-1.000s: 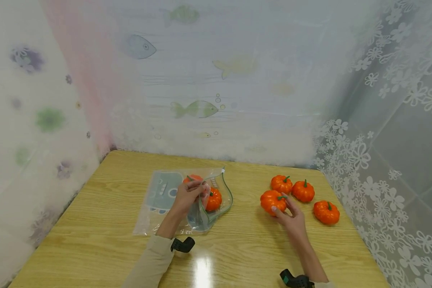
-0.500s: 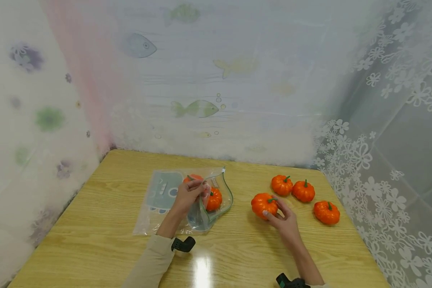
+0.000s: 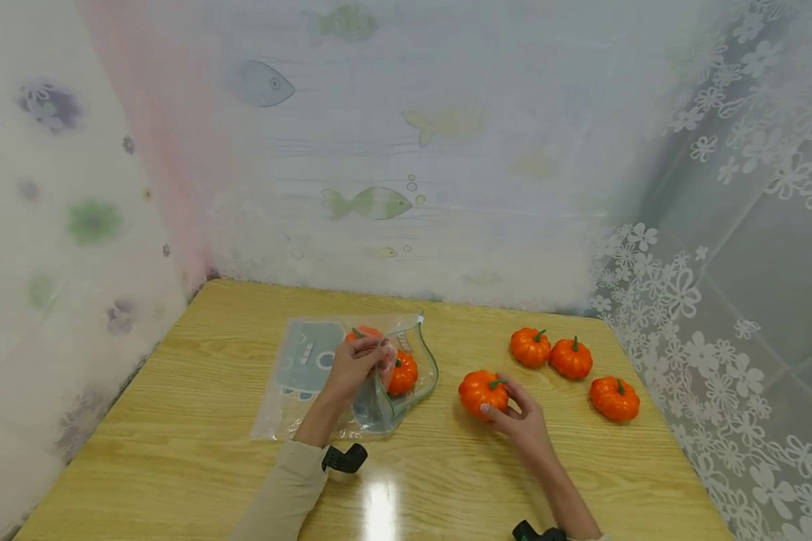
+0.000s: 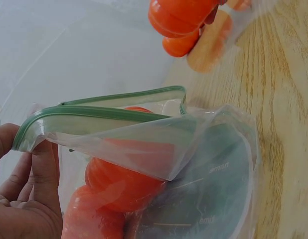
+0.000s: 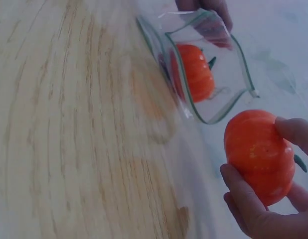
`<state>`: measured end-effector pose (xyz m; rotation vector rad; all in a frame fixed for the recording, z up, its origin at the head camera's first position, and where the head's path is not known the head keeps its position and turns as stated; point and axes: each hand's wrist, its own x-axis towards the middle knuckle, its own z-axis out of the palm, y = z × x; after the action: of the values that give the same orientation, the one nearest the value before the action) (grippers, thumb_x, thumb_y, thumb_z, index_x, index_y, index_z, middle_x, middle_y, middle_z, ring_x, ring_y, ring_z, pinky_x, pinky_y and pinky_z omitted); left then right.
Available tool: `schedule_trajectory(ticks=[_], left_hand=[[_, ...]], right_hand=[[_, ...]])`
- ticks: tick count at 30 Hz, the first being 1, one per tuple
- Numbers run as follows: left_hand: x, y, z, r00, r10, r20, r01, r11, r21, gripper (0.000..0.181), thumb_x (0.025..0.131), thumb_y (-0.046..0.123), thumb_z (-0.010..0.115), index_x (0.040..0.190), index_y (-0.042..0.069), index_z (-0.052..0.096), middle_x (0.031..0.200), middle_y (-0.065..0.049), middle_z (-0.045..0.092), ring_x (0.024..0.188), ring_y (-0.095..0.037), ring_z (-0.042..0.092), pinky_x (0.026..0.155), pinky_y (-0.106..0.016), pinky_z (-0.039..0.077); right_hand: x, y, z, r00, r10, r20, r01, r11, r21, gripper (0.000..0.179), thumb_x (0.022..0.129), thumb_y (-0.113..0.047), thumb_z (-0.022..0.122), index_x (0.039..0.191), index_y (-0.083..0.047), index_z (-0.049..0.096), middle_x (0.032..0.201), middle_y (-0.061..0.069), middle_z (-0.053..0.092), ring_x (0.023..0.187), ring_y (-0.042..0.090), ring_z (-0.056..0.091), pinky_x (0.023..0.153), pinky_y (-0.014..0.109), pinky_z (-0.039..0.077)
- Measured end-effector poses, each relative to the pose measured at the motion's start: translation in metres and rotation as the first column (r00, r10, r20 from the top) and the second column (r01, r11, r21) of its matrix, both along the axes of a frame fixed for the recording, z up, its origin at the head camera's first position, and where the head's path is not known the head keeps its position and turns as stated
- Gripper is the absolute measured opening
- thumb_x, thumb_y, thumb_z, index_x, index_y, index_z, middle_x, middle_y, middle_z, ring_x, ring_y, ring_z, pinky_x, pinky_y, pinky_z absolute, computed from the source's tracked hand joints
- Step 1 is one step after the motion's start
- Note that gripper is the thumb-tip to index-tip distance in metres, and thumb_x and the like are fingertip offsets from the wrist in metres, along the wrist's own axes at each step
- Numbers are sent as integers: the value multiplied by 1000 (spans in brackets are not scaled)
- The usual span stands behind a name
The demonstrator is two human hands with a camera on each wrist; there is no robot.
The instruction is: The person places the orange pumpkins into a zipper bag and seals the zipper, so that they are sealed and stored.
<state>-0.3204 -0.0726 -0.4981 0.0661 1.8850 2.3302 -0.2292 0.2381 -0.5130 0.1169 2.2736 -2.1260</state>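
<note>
My left hand (image 3: 352, 368) pinches the green-edged rim of a clear zip bag (image 4: 204, 184) between thumb and fingers, and the bag's mouth gapes toward the right. Inside the bag are two orange toy pumpkins; one pumpkin (image 3: 402, 373) sits near the mouth and the other pumpkin (image 3: 363, 333) lies behind it, partly covered by the hand. My right hand (image 3: 522, 421) holds another small orange pumpkin (image 3: 482, 394) with a green stem, thumb and fingers round its right side. In the right wrist view this held pumpkin (image 5: 258, 157) appears close before the bag's mouth.
Three more pumpkins stand at the table's right: one pumpkin (image 3: 530, 347) beside a second pumpkin (image 3: 571, 358), and a third pumpkin (image 3: 614, 399) nearer the right edge. The wooden table (image 3: 176, 421) meets patterned curtains at its back and sides.
My right hand has carried its pumpkin left and slightly nearer me, away from the other loose pumpkins and closer to the bag. My left hand and the bag have stayed in place.
</note>
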Motion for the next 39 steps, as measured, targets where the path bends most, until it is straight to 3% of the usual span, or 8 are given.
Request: schedule_trajectory(ticks=[4, 13, 26, 39], left_hand=[[0, 0, -1, 1000, 0, 2, 0, 1000, 1, 38, 100, 11, 67, 132, -9, 61, 91, 0, 76, 70, -5, 68, 65, -18, 55], [0, 0, 0, 1000, -6, -10, 6, 1000, 4, 38, 101, 11, 66, 132, -10, 60, 91, 1, 76, 70, -5, 67, 64, -18, 54], [1, -1, 0, 1000, -7, -12, 7, 1000, -7, 35, 101, 12, 66, 130, -8, 62, 85, 4, 75, 71, -6, 67, 60, -19, 49], [0, -1, -1, 1000, -6, -13, 6, 1000, -7, 34, 101, 11, 66, 129, -8, 63, 84, 5, 74, 71, -7, 67, 58, -20, 46]], right_hand=[[0, -4, -1, 1000, 17, -2, -17, 1000, 7, 65, 94, -1, 70, 153, -10, 44, 151, 19, 36, 116, 27, 62, 82, 26, 59], [-3, -15, -6, 998, 54, -32, -53, 998, 36, 63, 92, -1, 73, 150, -7, 48, 147, 21, 41, 113, 25, 63, 80, 28, 60], [-13, -37, -8, 993, 88, -72, -82, 993, 91, 63, 89, -3, 78, 147, -11, 54, 150, 12, 47, 128, 32, 53, 93, 21, 53], [-22, -59, -10, 973, 129, -189, -101, 984, 150, 63, 85, -4, 82, 143, -11, 58, 150, 9, 52, 134, 31, 50, 102, 26, 49]])
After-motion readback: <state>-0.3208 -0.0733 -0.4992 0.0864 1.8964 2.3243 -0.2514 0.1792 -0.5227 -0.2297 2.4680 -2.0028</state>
